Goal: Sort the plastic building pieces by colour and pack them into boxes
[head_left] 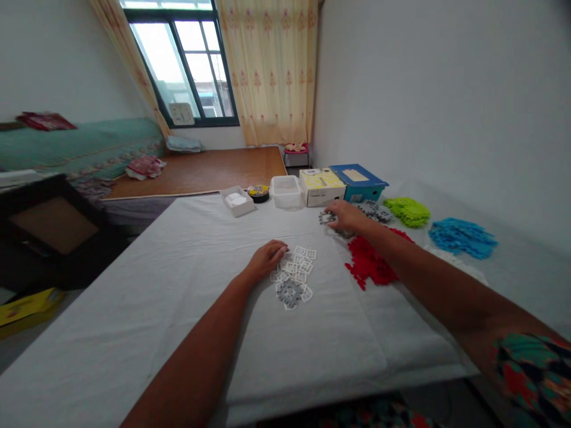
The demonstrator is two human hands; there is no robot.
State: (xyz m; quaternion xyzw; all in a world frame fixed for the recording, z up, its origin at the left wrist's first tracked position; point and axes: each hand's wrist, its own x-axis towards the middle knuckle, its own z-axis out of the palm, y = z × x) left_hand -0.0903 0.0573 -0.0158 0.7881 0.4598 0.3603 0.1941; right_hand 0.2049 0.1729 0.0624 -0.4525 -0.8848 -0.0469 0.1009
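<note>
My left hand (267, 260) rests at the upper left edge of a loose pile of white lattice pieces (297, 266), its fingers curled; whether they hold anything is too small to tell. On the near part of that pile lies a grey toothed piece (289, 292). Farther right, my right hand (343, 215) reaches out with its fingers bent over a grey toothed piece (327, 218), gripping it at the edge of the grey pieces (375, 211). Under and beside my right forearm spreads a heap of red pieces (369, 261).
Green pieces (407, 211) and blue pieces (463, 236) lie at the right. Along the back of the table (134, 309) stand a small white box (237, 202), a round black tin (259, 193), a clear container (286, 193), a yellow box (322, 187) and a blue box (359, 181).
</note>
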